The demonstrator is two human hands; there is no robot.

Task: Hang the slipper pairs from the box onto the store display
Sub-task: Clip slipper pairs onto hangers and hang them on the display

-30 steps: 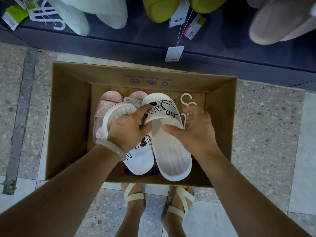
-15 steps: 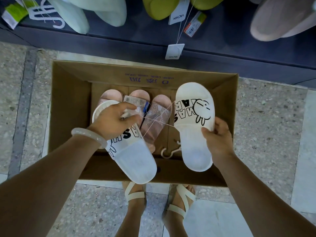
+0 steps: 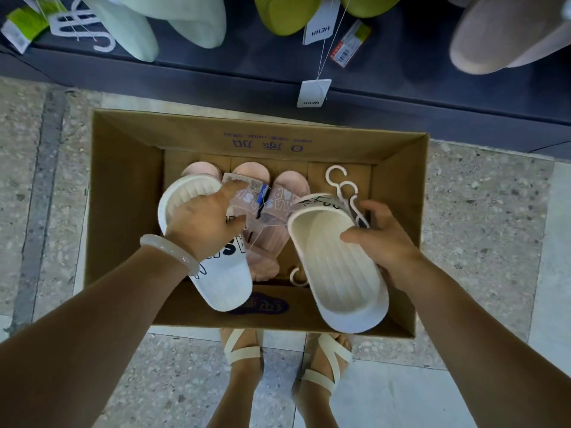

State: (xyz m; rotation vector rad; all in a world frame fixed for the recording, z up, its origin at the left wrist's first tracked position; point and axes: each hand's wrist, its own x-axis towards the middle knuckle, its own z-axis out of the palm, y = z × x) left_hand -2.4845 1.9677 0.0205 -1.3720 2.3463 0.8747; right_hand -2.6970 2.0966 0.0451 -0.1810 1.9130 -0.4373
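Nearest, two feet in cream sandals (image 3: 318,366) stand on the speckled floor (image 3: 482,230), right at the near wall of the box (image 3: 129,193). Over that box, the left hand (image 3: 205,225) grips one white slipper (image 3: 216,273) across its printed strap, fingers curled round it, forefinger pointing far toward a tag (image 3: 244,182). A pale bangle (image 3: 170,253) sits on that wrist. To the right, the right hand (image 3: 383,242) holds the other white slipper (image 3: 336,267) tilted, footbed up, thumb over its right edge, the other fingers loosely spread behind it. A thin string (image 3: 265,228) runs between the two slippers. Down in the box lie pink slippers (image 3: 272,217) and white hooks (image 3: 343,186). Farther off, above the dark display base (image 3: 401,97), hang mint (image 3: 173,20), green (image 3: 284,13) and beige slippers (image 3: 500,35), with white tags (image 3: 313,92) dangling on threads.
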